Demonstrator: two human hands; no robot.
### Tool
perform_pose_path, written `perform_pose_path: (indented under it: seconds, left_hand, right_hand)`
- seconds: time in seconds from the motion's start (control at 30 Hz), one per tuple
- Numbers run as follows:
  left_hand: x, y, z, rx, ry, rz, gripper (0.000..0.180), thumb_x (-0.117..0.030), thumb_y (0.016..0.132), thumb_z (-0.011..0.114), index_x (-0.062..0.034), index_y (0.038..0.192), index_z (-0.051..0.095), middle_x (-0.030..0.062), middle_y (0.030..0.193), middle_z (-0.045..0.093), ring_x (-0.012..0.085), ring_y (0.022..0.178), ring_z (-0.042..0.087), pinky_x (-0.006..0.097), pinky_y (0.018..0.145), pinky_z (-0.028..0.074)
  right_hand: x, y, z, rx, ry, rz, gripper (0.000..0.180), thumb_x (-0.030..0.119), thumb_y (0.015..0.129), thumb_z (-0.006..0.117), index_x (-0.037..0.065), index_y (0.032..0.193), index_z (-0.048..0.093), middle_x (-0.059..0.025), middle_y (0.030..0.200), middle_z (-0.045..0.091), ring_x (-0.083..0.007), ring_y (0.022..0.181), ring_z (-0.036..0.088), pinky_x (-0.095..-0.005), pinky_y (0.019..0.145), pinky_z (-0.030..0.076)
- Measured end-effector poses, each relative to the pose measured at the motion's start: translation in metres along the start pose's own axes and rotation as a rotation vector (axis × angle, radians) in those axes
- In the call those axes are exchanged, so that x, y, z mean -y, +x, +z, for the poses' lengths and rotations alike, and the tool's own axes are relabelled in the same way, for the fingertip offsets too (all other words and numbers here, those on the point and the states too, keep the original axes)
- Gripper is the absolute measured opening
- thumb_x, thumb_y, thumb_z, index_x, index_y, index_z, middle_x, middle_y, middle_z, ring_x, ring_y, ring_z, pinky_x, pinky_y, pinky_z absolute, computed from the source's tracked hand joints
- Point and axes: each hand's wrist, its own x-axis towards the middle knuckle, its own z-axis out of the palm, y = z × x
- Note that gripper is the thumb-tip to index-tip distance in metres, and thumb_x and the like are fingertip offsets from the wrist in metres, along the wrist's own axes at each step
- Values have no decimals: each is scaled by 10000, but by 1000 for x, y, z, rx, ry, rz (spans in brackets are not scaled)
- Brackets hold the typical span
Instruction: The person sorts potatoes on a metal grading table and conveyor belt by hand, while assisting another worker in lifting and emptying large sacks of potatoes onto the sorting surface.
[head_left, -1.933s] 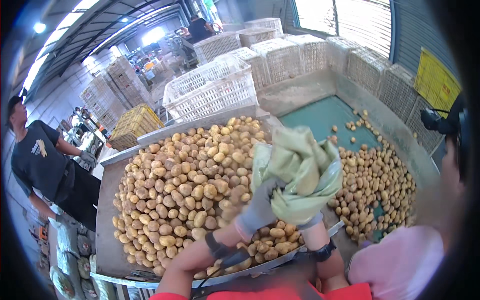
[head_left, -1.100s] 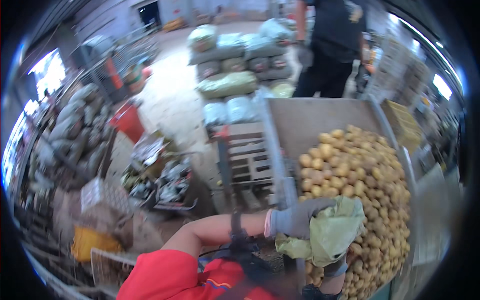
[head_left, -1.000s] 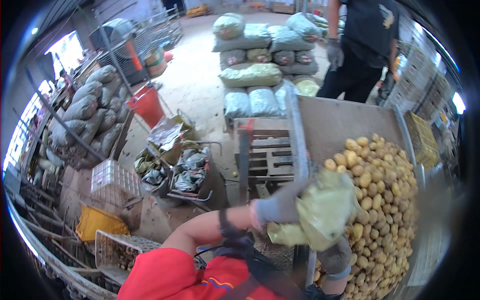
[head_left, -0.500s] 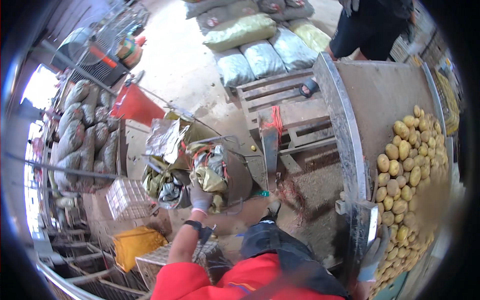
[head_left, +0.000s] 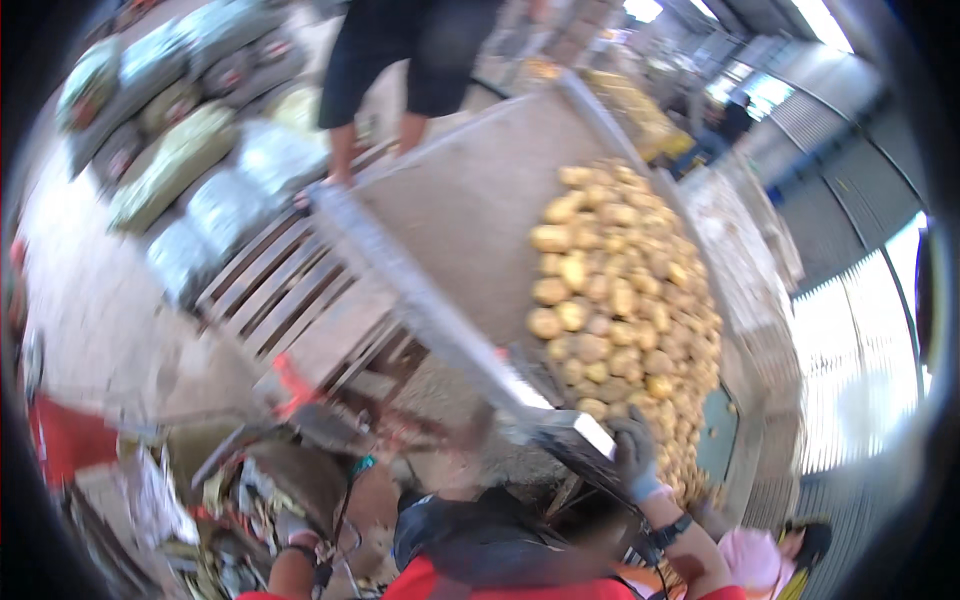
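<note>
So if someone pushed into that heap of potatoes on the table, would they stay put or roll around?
Probably roll. The potatoes are rounded and piled loosely, so a shove would likely send some tumbling down the heap. They look firm, not floppy. The table has a raised rim, which should stop most at the edge.

The right hand (head_left: 635,455) wears a grey knit cloth glove and touches the dull metal rim (head_left: 450,330) of the sorting table, whose flat bed (head_left: 480,200) looks matt and grey. The potatoes (head_left: 620,300) have matt, pale yellow skins. The pallet (head_left: 290,310) is bare, rough wood. The sacks (head_left: 170,165) look like woven plastic with a faint sheen.
</note>
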Motion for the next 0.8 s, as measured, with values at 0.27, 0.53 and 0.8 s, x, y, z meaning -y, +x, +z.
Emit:
perform_pose_path:
  seconds: [0.27, 0.53, 0.8]
  left_hand:
    - [-67, -15, -127, -288, 39, 39, 351, -246, 937, 452, -113, 1254, 523, 108, 1238, 561, 253, 1122, 554, 367, 897, 463]
    - [-183, -133, -312, -685, -149, 243, 388, -189, 941, 481, -46, 1301, 464, 163, 1276, 516, 299, 1166, 516, 391, 946, 441]
    - [-367, -293, -402, -666, -311, 778, 443, -131, 945, 509, 20, 1348, 406, 219, 1313, 472, 346, 1210, 477, 415, 995, 419]
  right_hand:
    - [-1, 8, -9, -81, 114, 5, 269, 160, 799, 600, 76, 1054, 607, -124, 1076, 625, -346, 1130, 530, -473, 1014, 378]
    - [-81, 88, -57, -219, 59, -289, 464, 220, 779, 634, 120, 1215, 511, -120, 1291, 498, -334, 1255, 408, -479, 1077, 284]
    - [-137, 78, -70, 60, -66, -323, 572, 383, 808, 609, 338, 1350, 430, -95, 1472, 294, -354, 1373, 222, -541, 1117, 158]
